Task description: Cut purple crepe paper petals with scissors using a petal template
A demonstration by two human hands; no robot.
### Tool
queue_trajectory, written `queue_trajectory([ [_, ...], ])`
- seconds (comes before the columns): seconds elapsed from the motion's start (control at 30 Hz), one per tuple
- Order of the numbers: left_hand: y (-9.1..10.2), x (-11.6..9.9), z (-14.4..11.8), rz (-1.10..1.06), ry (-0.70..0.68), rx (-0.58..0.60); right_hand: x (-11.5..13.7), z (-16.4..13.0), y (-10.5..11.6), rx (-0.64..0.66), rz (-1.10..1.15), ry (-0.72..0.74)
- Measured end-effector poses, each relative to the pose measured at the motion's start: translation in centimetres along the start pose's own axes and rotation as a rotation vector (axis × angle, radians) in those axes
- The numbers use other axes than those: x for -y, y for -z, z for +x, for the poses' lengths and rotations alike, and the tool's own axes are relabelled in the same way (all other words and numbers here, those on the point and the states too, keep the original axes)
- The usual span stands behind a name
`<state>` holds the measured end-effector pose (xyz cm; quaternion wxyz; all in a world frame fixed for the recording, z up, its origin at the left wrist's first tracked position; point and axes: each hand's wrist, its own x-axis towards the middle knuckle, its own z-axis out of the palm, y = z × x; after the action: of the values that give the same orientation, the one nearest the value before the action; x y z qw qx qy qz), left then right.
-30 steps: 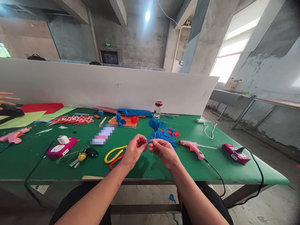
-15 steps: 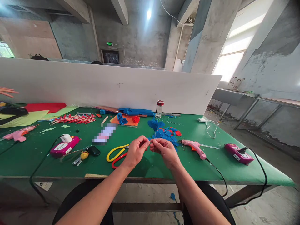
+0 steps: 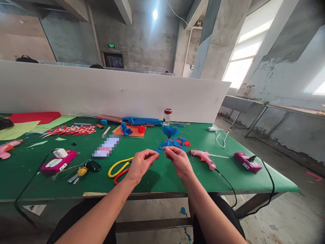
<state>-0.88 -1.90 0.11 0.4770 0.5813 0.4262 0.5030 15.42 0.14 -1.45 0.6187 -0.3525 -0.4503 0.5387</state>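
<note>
My right hand [image 3: 179, 161] pinches a thin wire stem, and a blue paper flower [image 3: 170, 131] stands upright at its top. Just to the left, my left hand [image 3: 143, 164] has thumb and forefinger closed on a small blue paper piece [image 3: 157, 150]. The two hands are a little apart. Behind them lies a pile of blue and red paper pieces [image 3: 181, 140]. A pink glue gun [image 3: 204, 158] rests to the right of my right hand. Scissors [image 3: 119, 169] with yellow and red handles lie beside my left hand, partly hidden by it.
A red-capped jar [image 3: 167, 117] stands behind the flower. Finished paper flowers [image 3: 126, 129] lie on an orange sheet [image 3: 129, 133]. Magenta power boxes [image 3: 247, 162] with black cords sit on both sides. A white board [image 3: 109, 91] closes off the table's [image 3: 236, 183] back.
My hands have moved slightly apart, and the blue flower stands clearer above my right hand. A blue piece now shows at my left fingertips. The whole view has shifted a little.
</note>
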Motion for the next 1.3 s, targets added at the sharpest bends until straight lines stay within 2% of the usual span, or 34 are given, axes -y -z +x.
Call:
queue_trajectory([
  [0.13, -0.9, 1.0, -0.4, -0.036, 0.113, 0.086, -0.6, -0.1, -0.4, 0.006, -0.006, 0.013],
  [0.23, -1.3, 1.7, -0.6, -0.067, 0.14, 0.079, -0.5, -0.2, -0.6, 0.01, -0.019, 0.019],
  [0.5, -1.3, 1.8, -0.5, -0.068, 0.123, 0.03, 0.6, -0.5, -0.5, 0.094, -0.029, 0.015],
  [0.67, -1.6, 2.2, -0.5, -0.052, 0.116, -0.006, 0.3, -0.3, -0.6, 0.079, -0.106, 0.081],
  [0.87, -1.8, 2.4, -0.5, -0.018, 0.069, -0.082, 0.2, -0.3, -0.7, 0.069, -0.153, 0.076],
  [1.13, -1.9, 2.4, -0.6, -0.024, 0.063, -0.103, 0.1, -0.6, -1.3, 0.0, -0.098, 0.102],
  [1.3, -2.2, 2.1, -0.7, -0.036, 0.086, -0.086, 0.2, -0.6, -1.1, 0.01, -0.077, 0.086],
])
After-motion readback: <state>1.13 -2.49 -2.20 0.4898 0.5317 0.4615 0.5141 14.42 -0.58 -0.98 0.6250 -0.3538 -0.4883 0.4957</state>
